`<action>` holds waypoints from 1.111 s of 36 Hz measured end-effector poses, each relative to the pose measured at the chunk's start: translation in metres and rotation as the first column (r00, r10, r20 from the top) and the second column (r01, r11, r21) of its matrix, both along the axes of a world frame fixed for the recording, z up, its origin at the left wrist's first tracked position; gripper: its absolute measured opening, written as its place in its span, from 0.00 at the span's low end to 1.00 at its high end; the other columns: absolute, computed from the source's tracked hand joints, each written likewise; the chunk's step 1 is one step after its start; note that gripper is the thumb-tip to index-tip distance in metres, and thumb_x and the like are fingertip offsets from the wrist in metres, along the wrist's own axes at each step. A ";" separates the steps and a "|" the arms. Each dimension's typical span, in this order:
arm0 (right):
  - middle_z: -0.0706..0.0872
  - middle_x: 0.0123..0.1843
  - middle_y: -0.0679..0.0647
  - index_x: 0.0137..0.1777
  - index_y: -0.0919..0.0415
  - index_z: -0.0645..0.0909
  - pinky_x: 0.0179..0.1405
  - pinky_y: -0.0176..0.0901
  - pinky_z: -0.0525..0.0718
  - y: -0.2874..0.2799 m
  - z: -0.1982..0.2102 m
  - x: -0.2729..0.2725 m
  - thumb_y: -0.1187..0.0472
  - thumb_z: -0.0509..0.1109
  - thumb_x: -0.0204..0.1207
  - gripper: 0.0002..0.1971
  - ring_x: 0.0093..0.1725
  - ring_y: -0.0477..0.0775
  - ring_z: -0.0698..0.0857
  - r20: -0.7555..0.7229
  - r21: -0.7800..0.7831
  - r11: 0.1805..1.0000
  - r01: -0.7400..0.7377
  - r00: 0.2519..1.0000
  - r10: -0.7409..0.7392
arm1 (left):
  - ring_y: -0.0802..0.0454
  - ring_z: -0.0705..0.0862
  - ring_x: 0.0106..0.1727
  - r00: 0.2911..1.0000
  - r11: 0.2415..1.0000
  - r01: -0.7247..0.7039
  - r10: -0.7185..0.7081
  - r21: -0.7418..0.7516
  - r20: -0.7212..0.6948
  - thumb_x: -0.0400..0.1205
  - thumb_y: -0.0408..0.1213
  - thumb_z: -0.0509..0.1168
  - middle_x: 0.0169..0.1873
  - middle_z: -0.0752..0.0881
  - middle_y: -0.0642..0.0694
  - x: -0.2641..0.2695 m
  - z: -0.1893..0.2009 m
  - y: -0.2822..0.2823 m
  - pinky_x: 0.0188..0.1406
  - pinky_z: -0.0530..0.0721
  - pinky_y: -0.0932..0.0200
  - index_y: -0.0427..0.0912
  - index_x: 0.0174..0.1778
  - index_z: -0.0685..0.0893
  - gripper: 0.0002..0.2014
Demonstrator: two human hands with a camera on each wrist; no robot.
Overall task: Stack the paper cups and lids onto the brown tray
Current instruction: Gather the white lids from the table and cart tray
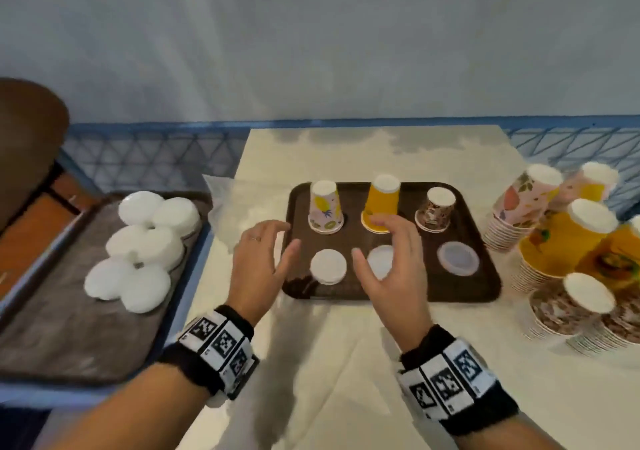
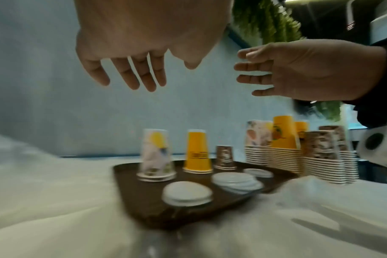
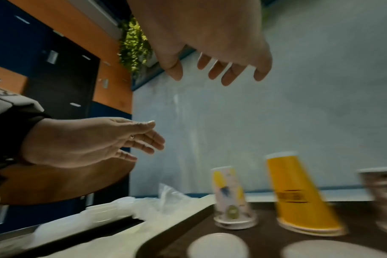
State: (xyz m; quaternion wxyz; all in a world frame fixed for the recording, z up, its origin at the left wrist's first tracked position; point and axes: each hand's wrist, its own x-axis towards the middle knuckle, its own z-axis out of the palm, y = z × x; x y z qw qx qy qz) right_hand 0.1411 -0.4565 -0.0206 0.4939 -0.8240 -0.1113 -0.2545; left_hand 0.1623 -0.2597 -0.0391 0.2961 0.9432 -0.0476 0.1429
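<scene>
On the brown tray (image 1: 450,290) three cups stand upside down in a back row: a pink fruit-print cup (image 1: 325,207), a yellow cup (image 1: 381,203) and a brown patterned cup (image 1: 434,210). In front of them lie three low stacks of white lids: left (image 1: 328,266), middle (image 1: 379,259) and right (image 1: 458,257). My left hand (image 1: 282,238) hovers open over the tray's left edge, holding nothing. My right hand (image 1: 370,241) hovers open over the middle lids and partly hides them. In the left wrist view both hands (image 2: 144,73) float well above the tray (image 2: 148,206).
Tall stacks of spare paper cups (image 1: 568,241) crowd the table's right side. A second tray (image 1: 52,328) at the left carries piles of white lids (image 1: 145,245). Crumpled clear plastic (image 1: 225,200) lies between the two trays. A wall runs behind the table.
</scene>
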 end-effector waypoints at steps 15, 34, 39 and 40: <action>0.74 0.70 0.59 0.72 0.60 0.68 0.67 0.44 0.71 0.282 -0.063 0.044 0.53 0.69 0.77 0.26 0.69 0.57 0.74 -0.598 -0.137 0.837 -0.529 0.718 0.356 | 0.33 0.67 0.75 0.686 0.823 -0.562 0.519 0.081 -0.510 0.81 0.43 0.65 0.74 0.67 0.31 -0.006 -0.033 0.291 0.73 0.66 0.45 0.32 0.76 0.64 0.31; 0.74 0.69 0.60 0.69 0.63 0.68 0.66 0.53 0.76 0.364 -0.096 0.051 0.47 0.77 0.67 0.36 0.69 0.63 0.73 -0.797 -0.331 0.842 -0.426 0.604 -0.007 | 0.37 0.72 0.71 0.666 0.924 -0.369 0.341 0.105 -0.663 0.74 0.47 0.72 0.69 0.74 0.33 0.020 -0.071 0.328 0.69 0.71 0.48 0.37 0.73 0.69 0.34; 0.73 0.70 0.62 0.71 0.64 0.67 0.68 0.53 0.75 0.367 -0.095 0.054 0.43 0.76 0.67 0.39 0.70 0.63 0.72 -0.808 -0.399 0.779 -0.483 0.587 -0.050 | 0.38 0.68 0.74 0.636 0.914 -0.396 0.338 0.083 -0.693 0.72 0.48 0.74 0.68 0.76 0.34 0.020 -0.074 0.334 0.72 0.70 0.47 0.39 0.71 0.72 0.34; 0.74 0.69 0.62 0.71 0.64 0.68 0.67 0.53 0.75 0.367 -0.095 0.056 0.41 0.75 0.66 0.39 0.70 0.63 0.73 -0.811 -0.418 0.758 -0.502 0.582 -0.062 | 0.37 0.67 0.75 0.627 0.913 -0.399 0.333 0.077 -0.704 0.72 0.48 0.74 0.68 0.77 0.34 0.020 -0.074 0.334 0.73 0.69 0.46 0.39 0.70 0.73 0.33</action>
